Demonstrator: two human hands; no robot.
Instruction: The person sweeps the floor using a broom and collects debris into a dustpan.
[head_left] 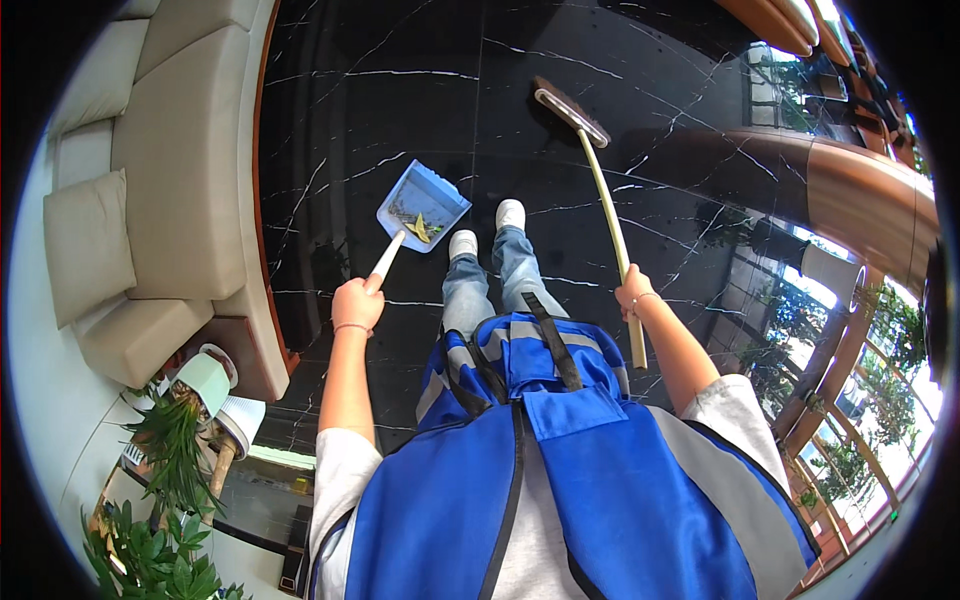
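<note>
My left hand (357, 305) is closed round the white handle of a blue dustpan (398, 202), held out ahead on my left. In its pan lie a yellow-green leaf (421, 229) and some dark bits of debris. My right hand (633, 291) grips the long pale handle of a broom (609, 210). The broom's dark bristle head, edged with a light strip, rests on the floor farther ahead to the right. Broom head and dustpan are well apart. Whether the pan touches the floor is hard to tell.
Glossy black floor (370, 120) with white veins lies around my white shoes (510, 214). A beige sofa (180, 150) with cushions lines the left side. Potted plants (205, 385) stand at the lower left. A curved brown piece of furniture (870, 195) and windows are on the right.
</note>
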